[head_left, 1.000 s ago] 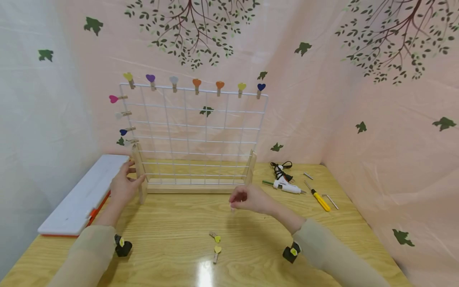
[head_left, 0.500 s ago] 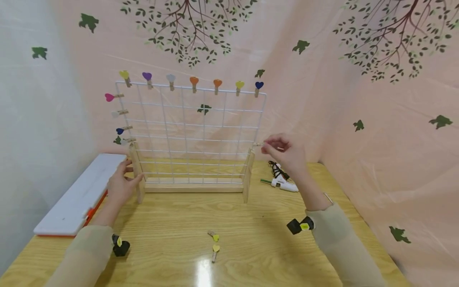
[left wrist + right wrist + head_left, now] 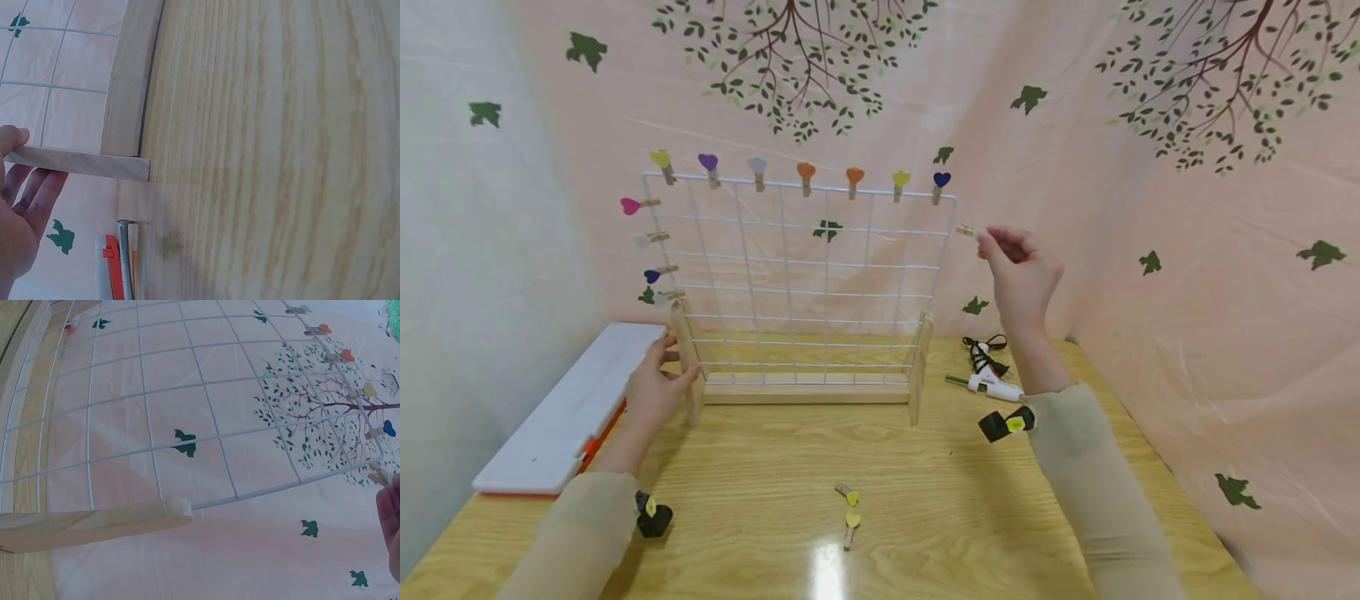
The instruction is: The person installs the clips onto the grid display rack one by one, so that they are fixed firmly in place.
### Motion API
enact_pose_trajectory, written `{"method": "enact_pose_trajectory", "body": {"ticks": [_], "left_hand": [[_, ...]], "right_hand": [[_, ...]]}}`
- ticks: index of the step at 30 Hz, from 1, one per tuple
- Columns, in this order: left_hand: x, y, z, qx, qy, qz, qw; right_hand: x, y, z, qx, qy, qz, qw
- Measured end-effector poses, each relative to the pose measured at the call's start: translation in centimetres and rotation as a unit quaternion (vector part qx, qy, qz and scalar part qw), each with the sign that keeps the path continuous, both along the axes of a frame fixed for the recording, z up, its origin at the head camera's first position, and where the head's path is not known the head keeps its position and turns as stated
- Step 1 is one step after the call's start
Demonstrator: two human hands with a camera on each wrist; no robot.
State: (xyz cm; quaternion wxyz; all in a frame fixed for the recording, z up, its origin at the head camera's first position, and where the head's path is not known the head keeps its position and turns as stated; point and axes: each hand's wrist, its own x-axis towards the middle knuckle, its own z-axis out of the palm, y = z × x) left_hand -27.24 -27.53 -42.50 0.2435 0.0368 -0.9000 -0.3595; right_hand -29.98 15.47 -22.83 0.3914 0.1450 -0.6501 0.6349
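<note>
A white wire grid (image 3: 805,267) stands upright in a wooden stand (image 3: 805,398). My left hand (image 3: 655,387) holds the stand's left side post (image 3: 81,161), thumb on one face and fingers on the other. Off the grid's upper right edge, my right hand (image 3: 1026,271) pinches a small wooden clothespin (image 3: 966,230) by its pale end. The clothespin's jaws point left toward the wire, a small gap apart in the head view. Heart clothespins, such as an orange one (image 3: 806,171) and a pink one (image 3: 631,206), line the top and left edges.
Two yellow heart clothespins (image 3: 852,521) lie on the table (image 3: 760,467). A white glue gun (image 3: 992,387) with a wound black cord lies right of the stand. At the left is a white board-like case (image 3: 572,408) with an orange edge. A bolt (image 3: 125,256) shows beside it.
My right hand has carried the clothespin from above the table up to the grid's right side, first near the post top, then higher. The left hand keeps its hold on the post.
</note>
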Motion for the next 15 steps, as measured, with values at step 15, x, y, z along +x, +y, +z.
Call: {"method": "enact_pose_trajectory", "body": {"ticks": [15], "left_hand": [[-0.5,-0.5,0.0,-0.001,0.000,-0.004,1.0000]], "right_hand": [[-1.2,-1.9,-0.1,-0.004,0.030,-0.024,0.999]]}}
